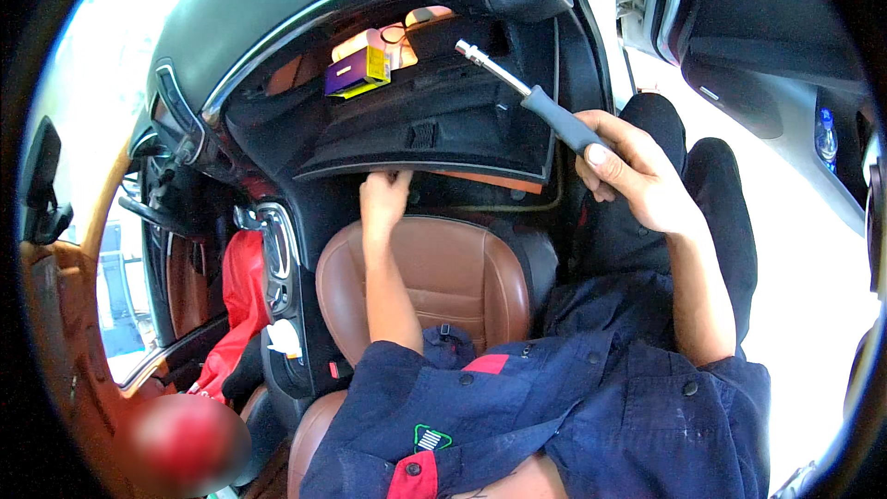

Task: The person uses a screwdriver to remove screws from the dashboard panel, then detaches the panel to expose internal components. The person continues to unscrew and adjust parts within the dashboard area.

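Note:
In my right hand (pixel 637 171) is a nut driver (pixel 559 120), its dark grey handle wrapped by my fingers and thumb. Its metal shaft points up and left, with the socket tip in front of the glove box's right side. My left hand (pixel 384 196) grips the lower edge of the open glove box lid (pixel 471 143); its fingertips are partly hidden at that edge. Inside the glove box lie a purple and yellow box (pixel 358 72) and some pale orange papers or packets (pixel 404 48) behind it.
A brown leather seat (pixel 425 263) is below the glove box. The centre console (pixel 277 259) runs along the left, with a person in red (pixel 242 300) beyond it. At right, the open car door (pixel 767 65) holds a water bottle (pixel 825 140).

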Tool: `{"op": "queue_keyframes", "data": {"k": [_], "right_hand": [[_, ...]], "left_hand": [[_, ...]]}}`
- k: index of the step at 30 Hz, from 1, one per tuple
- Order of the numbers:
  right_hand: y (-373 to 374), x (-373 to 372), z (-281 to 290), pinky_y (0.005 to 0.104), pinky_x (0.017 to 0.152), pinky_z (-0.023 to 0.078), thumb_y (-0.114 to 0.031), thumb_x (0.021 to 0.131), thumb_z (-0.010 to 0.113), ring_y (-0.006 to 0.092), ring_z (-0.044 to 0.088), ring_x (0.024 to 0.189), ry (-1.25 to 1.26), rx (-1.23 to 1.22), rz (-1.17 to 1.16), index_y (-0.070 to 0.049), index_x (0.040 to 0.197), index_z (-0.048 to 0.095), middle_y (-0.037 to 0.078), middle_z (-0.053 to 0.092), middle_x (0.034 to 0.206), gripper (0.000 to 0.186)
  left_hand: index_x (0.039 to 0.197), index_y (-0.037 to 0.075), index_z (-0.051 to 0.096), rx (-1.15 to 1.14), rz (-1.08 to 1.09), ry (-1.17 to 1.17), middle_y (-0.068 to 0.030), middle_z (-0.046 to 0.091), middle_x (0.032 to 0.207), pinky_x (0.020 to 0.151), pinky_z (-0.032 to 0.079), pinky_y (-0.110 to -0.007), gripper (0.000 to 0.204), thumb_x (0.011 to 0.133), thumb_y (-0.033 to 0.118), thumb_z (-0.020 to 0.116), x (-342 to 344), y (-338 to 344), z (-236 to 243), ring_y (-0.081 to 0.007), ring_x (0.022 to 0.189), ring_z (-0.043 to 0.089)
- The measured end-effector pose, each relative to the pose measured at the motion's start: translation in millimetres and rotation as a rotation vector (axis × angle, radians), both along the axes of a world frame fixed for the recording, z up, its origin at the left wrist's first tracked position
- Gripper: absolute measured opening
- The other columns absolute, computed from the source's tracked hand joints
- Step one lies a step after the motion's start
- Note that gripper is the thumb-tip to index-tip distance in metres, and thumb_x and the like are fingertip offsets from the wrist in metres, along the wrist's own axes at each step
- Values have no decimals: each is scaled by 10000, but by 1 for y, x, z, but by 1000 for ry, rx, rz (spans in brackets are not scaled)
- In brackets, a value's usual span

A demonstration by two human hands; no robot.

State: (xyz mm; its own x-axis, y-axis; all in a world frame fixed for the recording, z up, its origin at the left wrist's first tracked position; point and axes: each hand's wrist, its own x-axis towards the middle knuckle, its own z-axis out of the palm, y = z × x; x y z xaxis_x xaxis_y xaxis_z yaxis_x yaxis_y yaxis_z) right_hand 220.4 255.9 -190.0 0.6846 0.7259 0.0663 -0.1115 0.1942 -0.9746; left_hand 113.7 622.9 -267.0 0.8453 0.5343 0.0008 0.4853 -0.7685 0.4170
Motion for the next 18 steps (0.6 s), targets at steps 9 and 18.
{"op": "queue_keyframes", "data": {"k": [9,18], "right_hand": [[73,-17,10,208,443,411,-283,900,563,102,526,526,320,54,359,-29,1146,407,156,649,842,386],[310,-49,70,211,365,360,-219,913,564,97,427,400,206,-122,560,-51,1127,367,165,625,847,336]], "left_hand": [[868,-21,708,-205,157,181,-107,678,718,646,471,-300,325,786,293,693,-30,139,56,-156,639,611],[922,-13,663,-79,97,-227,-240,624,827,655,482,-374,209,817,167,642,-59,137,-11,-361,760,641]]}}
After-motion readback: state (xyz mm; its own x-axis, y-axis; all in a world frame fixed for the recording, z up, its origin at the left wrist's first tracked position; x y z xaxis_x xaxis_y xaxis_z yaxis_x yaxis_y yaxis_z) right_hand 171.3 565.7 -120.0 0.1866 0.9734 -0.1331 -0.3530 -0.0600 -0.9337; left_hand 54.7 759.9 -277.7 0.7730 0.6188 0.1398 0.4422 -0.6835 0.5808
